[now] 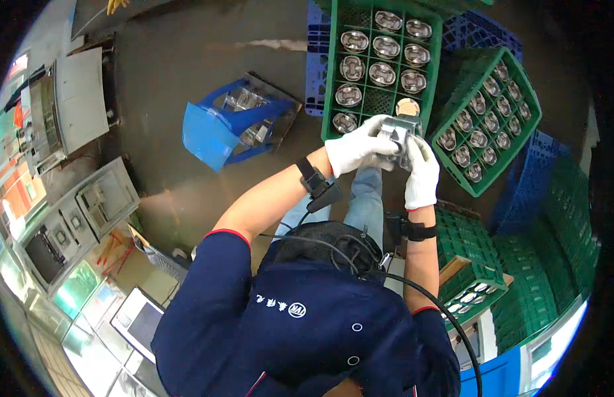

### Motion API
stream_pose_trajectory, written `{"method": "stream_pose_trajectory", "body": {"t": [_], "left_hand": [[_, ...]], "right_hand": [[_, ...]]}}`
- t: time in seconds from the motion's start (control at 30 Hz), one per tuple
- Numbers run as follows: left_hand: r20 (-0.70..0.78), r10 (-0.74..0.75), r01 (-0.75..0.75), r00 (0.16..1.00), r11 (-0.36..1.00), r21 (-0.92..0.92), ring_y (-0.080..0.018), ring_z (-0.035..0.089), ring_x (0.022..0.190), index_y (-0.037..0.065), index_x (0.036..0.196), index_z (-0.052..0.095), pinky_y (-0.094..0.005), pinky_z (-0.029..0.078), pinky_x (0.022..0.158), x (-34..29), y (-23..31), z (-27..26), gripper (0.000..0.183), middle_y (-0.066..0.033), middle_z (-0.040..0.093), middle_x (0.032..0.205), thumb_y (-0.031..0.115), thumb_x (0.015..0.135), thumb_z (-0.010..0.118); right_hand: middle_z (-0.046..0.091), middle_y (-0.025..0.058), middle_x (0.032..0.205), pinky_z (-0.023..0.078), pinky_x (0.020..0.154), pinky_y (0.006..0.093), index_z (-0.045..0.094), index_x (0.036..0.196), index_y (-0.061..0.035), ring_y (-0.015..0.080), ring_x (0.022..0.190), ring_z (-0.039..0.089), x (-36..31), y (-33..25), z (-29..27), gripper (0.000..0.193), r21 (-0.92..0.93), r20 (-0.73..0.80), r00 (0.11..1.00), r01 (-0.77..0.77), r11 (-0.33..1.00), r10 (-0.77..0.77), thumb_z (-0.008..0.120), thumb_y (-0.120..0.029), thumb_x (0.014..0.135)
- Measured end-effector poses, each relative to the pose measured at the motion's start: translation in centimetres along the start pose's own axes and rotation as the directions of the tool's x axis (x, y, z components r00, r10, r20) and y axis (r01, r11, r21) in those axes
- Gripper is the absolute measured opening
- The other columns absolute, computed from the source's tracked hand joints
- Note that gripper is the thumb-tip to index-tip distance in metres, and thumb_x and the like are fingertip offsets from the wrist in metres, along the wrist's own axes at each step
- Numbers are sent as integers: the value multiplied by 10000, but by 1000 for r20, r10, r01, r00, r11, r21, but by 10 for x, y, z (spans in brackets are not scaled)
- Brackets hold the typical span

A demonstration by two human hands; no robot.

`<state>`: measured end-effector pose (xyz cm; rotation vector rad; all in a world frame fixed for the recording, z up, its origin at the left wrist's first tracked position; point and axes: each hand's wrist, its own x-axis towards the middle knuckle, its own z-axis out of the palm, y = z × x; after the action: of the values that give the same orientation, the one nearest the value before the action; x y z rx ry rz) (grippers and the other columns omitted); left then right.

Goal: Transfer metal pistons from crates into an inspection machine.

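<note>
My left hand [360,149], in a white glove, closes on a grey metal piston [401,132] from its left side. My right hand [423,173], gloved too, grips the same piston from the right. The piston is partly covered by my fingers and somewhat blurred. It is held above the near end of a green divided crate [333,73]. Silvery pistons [386,47] sit in many of its compartments, while some compartments hold none. Just beyond my hands, a pale round-topped piece [407,107] is in the crate's near right part.
To the right a tilted green crate [476,188] holds several more pistons. Blue pallets [316,73] lie beneath. A blue stool [211,135] stands on the dark floor at left. Stacked green crates [525,271] are at lower right, grey machine cabinets [88,83] far left. A black cable [446,317] crosses my body.
</note>
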<state>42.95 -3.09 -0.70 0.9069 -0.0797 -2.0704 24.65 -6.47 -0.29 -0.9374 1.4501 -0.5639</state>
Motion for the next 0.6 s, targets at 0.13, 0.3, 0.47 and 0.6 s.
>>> {"method": "stream_pose_trajectory", "body": {"t": [0.13,0.3,0.47,0.6], "left_hand": [[-178,225,-163,958,937,308,-223,574,1132,79,1409,353,-384,520,931,29,-4,-47,751,-103,537,1262,150,799,785],[-446,492,289,748,364,886,-400,581,1140,115,1385,436,-451,503,971,75,-25,-80,893,-248,485,1314,360,629,844],[-405,630,390,662,172,905,-411,596,1012,136,1289,493,-482,529,852,123,-35,-88,772,-209,530,1156,304,612,825],[-324,607,455,726,-70,888,-370,596,1014,150,1276,528,-473,513,806,155,-51,-96,747,-181,543,1142,333,616,826]], "right_hand": [[675,-9,1027,418,673,240,681,1178,-65,64,818,545,11,3,-24,400,43,-68,974,-212,976,215,674,-376,925],[603,-50,862,342,580,208,700,1110,-72,34,671,446,-3,30,-73,312,87,-261,918,-287,954,300,680,-326,929],[607,-34,813,353,582,213,700,1098,-36,39,670,452,-28,28,-81,298,-16,-285,918,-294,956,277,643,-285,943],[653,-20,907,366,592,216,694,1123,-33,38,688,460,-38,37,-77,303,-3,-230,912,-348,937,338,639,-269,943]]}}
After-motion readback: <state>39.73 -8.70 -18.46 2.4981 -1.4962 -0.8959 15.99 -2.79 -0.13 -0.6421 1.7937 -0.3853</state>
